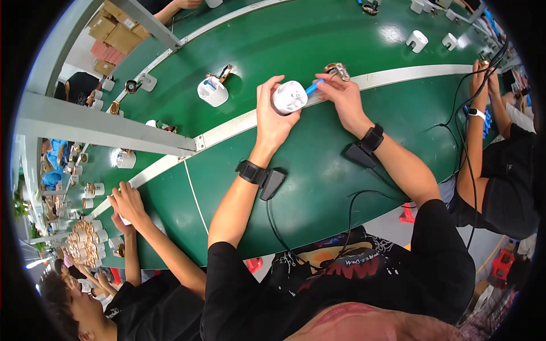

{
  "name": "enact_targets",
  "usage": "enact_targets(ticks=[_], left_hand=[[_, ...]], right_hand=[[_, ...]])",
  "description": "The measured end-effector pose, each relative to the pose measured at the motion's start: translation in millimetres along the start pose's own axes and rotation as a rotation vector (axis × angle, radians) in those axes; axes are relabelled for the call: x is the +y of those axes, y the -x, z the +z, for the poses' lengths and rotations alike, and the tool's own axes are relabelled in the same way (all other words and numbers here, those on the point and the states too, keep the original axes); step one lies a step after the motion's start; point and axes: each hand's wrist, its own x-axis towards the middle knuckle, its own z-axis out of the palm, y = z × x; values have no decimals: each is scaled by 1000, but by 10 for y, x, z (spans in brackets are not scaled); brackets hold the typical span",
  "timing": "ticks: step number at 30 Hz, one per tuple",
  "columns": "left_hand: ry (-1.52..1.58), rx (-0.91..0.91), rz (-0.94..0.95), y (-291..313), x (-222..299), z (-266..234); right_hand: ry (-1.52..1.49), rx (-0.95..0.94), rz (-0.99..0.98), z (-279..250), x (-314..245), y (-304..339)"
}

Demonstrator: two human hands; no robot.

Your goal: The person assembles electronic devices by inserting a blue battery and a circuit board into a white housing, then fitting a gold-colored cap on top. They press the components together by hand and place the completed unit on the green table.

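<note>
My left hand [274,116] is wrapped round a white cylindrical housing [290,98], whose end with recesses faces up. Close on its right, my right hand [347,99] pinches a slender blue piece [313,87] that reaches to the housing's rim. Whether the blue piece goes inside the rim, I cannot tell. A round copper-coloured part [337,70] sits just beyond my right fingers; whether it is joined to the blue piece is hidden. Both wrists wear black straps with small boxes and cables.
A pale rail [398,76] separates the near green table [318,170] from the green belt [273,48]. Another white housing [213,92] with blue and copper parts stands left on the belt. A grey post [102,125] crosses at left. Co-workers' hands [128,204] work on both sides; black cables hang right.
</note>
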Motion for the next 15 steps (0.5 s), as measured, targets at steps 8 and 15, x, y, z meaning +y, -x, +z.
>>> enact_targets(ticks=[8, 15], left_hand=[[-398, 78, 103, 47, -99, 116], [-583, -93, 172, 30, 79, 136]], right_hand=[[128, 22, -252, 84, -22, 183], [251, 18, -275, 74, 38, 174]])
